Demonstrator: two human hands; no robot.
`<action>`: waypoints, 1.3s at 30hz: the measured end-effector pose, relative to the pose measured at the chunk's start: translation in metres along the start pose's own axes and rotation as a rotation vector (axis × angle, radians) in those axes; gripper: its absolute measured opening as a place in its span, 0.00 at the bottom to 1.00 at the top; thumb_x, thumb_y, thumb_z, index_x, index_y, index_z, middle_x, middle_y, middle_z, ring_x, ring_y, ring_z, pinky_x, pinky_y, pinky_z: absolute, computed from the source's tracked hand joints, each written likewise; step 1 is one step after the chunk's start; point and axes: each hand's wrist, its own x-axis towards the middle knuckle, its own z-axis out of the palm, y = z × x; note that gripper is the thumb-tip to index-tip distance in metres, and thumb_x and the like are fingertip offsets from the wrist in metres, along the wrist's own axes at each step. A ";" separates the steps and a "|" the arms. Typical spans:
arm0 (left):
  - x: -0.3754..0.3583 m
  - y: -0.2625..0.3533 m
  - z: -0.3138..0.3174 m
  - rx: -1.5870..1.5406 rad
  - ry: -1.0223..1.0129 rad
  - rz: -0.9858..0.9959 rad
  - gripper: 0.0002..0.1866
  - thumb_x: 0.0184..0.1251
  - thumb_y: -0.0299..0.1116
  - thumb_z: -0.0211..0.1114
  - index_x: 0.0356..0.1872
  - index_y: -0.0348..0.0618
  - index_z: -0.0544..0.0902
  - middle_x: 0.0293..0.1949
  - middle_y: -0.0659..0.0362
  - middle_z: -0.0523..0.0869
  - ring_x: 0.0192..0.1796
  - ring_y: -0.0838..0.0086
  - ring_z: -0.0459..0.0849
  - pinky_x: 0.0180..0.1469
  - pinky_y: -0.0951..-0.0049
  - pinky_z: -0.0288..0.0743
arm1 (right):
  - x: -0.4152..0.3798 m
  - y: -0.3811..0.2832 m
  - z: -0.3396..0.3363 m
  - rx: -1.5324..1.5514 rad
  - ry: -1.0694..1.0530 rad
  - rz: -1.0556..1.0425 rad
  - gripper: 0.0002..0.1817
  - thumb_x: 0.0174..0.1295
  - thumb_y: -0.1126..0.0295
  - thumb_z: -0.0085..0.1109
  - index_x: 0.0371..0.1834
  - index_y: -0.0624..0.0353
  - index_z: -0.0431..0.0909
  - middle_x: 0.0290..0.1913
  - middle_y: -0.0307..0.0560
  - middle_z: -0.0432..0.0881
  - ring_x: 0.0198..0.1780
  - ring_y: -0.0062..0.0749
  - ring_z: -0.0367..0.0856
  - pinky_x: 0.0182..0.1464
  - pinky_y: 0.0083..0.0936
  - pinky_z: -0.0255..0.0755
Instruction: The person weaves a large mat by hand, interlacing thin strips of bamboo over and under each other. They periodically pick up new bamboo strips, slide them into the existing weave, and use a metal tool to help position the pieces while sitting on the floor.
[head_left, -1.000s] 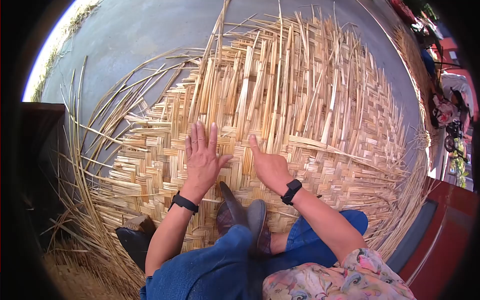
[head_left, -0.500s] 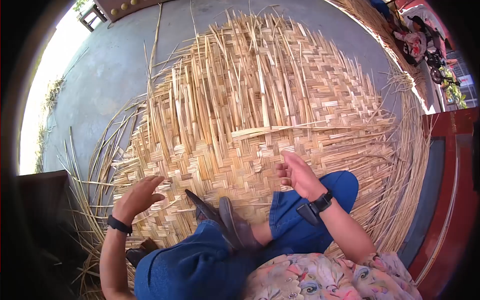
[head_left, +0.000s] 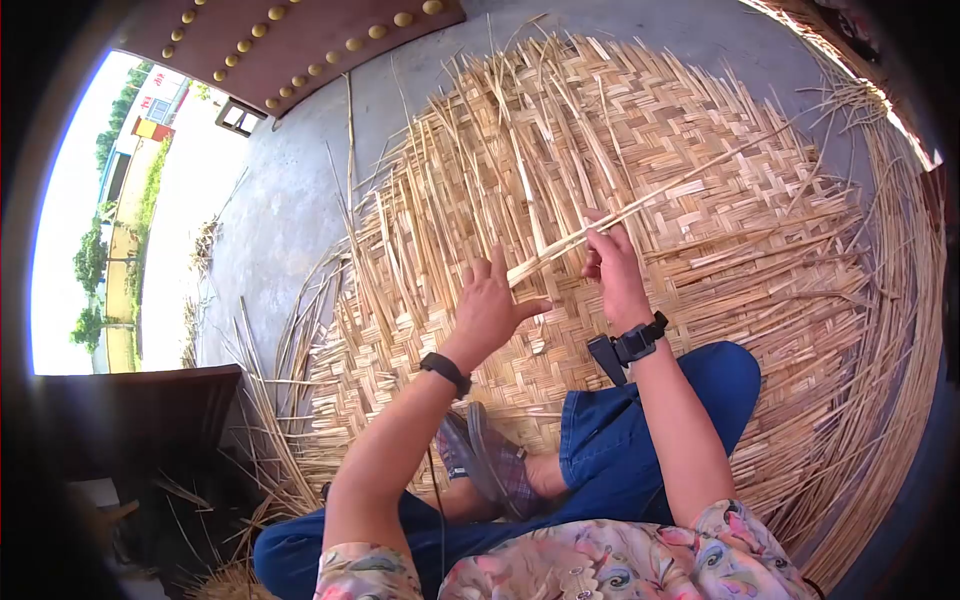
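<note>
Bamboo strip [head_left: 640, 205]: a single long split slat, raised above the woven mat [head_left: 700, 160] in front of the seated person, in both hands.
Right hand [head_left: 612, 262]: fingers pinched shut around the strip a little way in from its near end, wrist strapped with a dark band.
Left hand [head_left: 492, 305]: fingers spread and lifted, thumb out; the strip's near tip meets it around the fingers, though whether it truly clamps the strip cannot be told from this view.
Direction: the strip's long axis runs on a diagonal, its near end low by the left hand, its far end rising away to the person's right, across the mat's finished herringbone.
Step in hand: by the look of it, a fresh slat is being lined up for insertion among the loose upright ends [head_left: 470, 150] at the mat's unfinished edge.
Next move, as a judgement: the near tip would need lowering and threading over and under the crossing slats, kept flat and untwisted.
Setting: concrete floor [head_left: 290, 200], studded red door [head_left: 300, 35] beyond; jeans-clad knee [head_left: 690, 390] and slipper [head_left: 490, 465] resting on the weave.
</note>
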 end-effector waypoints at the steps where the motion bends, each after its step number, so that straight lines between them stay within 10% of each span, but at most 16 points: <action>1: 0.006 0.010 0.022 0.005 0.074 0.026 0.47 0.68 0.59 0.70 0.76 0.34 0.65 0.62 0.39 0.80 0.63 0.50 0.81 0.64 0.49 0.74 | -0.003 -0.009 0.014 -0.209 -0.045 -0.040 0.22 0.74 0.64 0.61 0.70 0.50 0.76 0.35 0.30 0.74 0.32 0.13 0.71 0.34 0.16 0.68; 4: 0.027 -0.036 0.079 -0.576 0.328 -0.152 0.31 0.76 0.50 0.64 0.66 0.34 0.76 0.50 0.45 0.85 0.49 0.56 0.86 0.51 0.52 0.80 | 0.001 -0.027 0.042 -0.631 -0.343 -0.285 0.24 0.72 0.68 0.60 0.71 0.57 0.75 0.42 0.38 0.80 0.41 0.21 0.78 0.43 0.21 0.74; 7: 0.014 -0.081 0.064 -1.845 0.342 -0.678 0.17 0.79 0.38 0.58 0.44 0.30 0.83 0.34 0.51 0.87 0.35 0.66 0.89 0.38 0.68 0.86 | 0.056 0.021 0.033 -1.132 -0.406 -0.268 0.20 0.69 0.67 0.59 0.63 0.62 0.78 0.47 0.51 0.83 0.48 0.40 0.83 0.53 0.34 0.77; 10: 0.016 -0.096 0.058 -1.770 0.235 -0.653 0.17 0.78 0.38 0.60 0.42 0.29 0.83 0.35 0.51 0.88 0.36 0.67 0.89 0.39 0.70 0.87 | 0.092 0.067 0.042 -1.508 -0.398 -0.132 0.19 0.68 0.62 0.58 0.54 0.67 0.78 0.46 0.58 0.84 0.49 0.53 0.84 0.55 0.42 0.78; 13: 0.028 -0.095 0.067 -1.779 0.167 -0.625 0.15 0.79 0.39 0.60 0.44 0.34 0.82 0.34 0.53 0.88 0.34 0.70 0.89 0.37 0.71 0.85 | 0.095 0.055 0.062 -1.280 -0.400 -0.037 0.25 0.67 0.57 0.62 0.57 0.69 0.75 0.45 0.56 0.84 0.48 0.49 0.84 0.54 0.40 0.78; 17: 0.032 -0.093 0.072 -1.843 0.208 -0.585 0.14 0.78 0.38 0.62 0.44 0.34 0.83 0.36 0.53 0.89 0.35 0.70 0.89 0.37 0.71 0.85 | 0.115 0.023 0.056 -0.705 -0.520 0.660 0.24 0.67 0.58 0.70 0.54 0.68 0.78 0.49 0.45 0.85 0.53 0.28 0.82 0.57 0.26 0.76; 22: 0.030 -0.100 0.082 -1.883 0.229 -0.543 0.16 0.80 0.39 0.61 0.44 0.33 0.84 0.37 0.53 0.90 0.34 0.72 0.90 0.37 0.70 0.86 | 0.082 0.029 0.056 -1.012 -0.684 0.100 0.23 0.68 0.59 0.68 0.55 0.68 0.82 0.40 0.48 0.89 0.43 0.25 0.85 0.52 0.28 0.78; 25: 0.032 -0.097 0.080 -1.877 0.239 -0.545 0.15 0.80 0.38 0.61 0.44 0.34 0.84 0.36 0.54 0.90 0.34 0.74 0.89 0.35 0.72 0.86 | 0.088 0.040 0.069 -1.378 -0.482 0.083 0.20 0.72 0.55 0.65 0.48 0.66 0.81 0.39 0.40 0.86 0.42 0.23 0.84 0.47 0.24 0.78; 29: 0.034 -0.096 0.069 -1.833 0.234 -0.550 0.13 0.80 0.37 0.60 0.43 0.35 0.84 0.35 0.56 0.89 0.32 0.75 0.89 0.31 0.75 0.85 | 0.111 0.025 0.073 -0.785 -0.471 0.716 0.17 0.73 0.54 0.64 0.48 0.58 0.82 0.39 0.36 0.86 0.39 0.26 0.84 0.43 0.29 0.79; 34: 0.052 -0.093 0.063 -1.613 0.138 -0.579 0.13 0.79 0.35 0.59 0.45 0.33 0.83 0.34 0.58 0.88 0.29 0.76 0.87 0.26 0.76 0.83 | 0.098 0.018 0.055 -0.658 -0.801 0.681 0.27 0.71 0.57 0.66 0.69 0.58 0.78 0.63 0.38 0.82 0.66 0.23 0.76 0.70 0.27 0.66; 39: 0.061 -0.087 0.071 -1.612 -0.224 -0.419 0.23 0.82 0.47 0.58 0.54 0.33 0.81 0.36 0.57 0.87 0.33 0.75 0.85 0.32 0.72 0.81 | 0.093 0.017 0.055 -0.818 -0.850 0.481 0.29 0.70 0.56 0.66 0.71 0.57 0.74 0.66 0.42 0.79 0.66 0.27 0.76 0.70 0.29 0.67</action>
